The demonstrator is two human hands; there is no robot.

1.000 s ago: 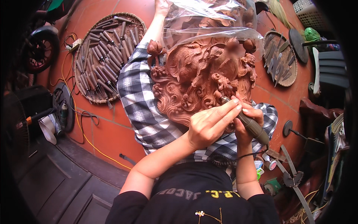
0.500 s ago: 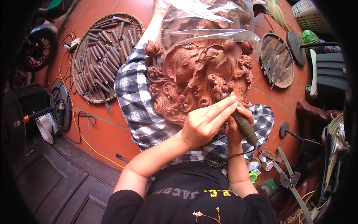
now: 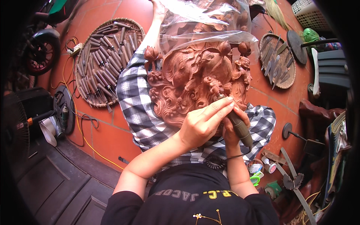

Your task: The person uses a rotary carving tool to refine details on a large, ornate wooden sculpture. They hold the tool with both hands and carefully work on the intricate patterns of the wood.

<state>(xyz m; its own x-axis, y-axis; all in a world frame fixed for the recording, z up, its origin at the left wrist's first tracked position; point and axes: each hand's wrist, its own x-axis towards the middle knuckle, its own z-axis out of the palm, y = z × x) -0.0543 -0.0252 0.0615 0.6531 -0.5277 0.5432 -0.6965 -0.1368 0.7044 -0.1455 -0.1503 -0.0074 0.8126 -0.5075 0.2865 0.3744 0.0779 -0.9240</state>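
From here, the right hand [image 3: 229, 135] curls closed around an olive rotary tool [image 3: 240, 129], its nose toward eleven o'clock; the left hand [image 3: 198, 126] lays straight fingers along its neck, though whether it pinches I can't tell. The reddish wood carving [image 3: 183, 75] sits at the tool's eleven. I'd keep strokes light, fingertips braced.

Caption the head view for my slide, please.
Right hand grips a corded rotary tool at a carved wooden sculpture, left hand near the tool's tip; woven tray of wood-handled tools nearby.
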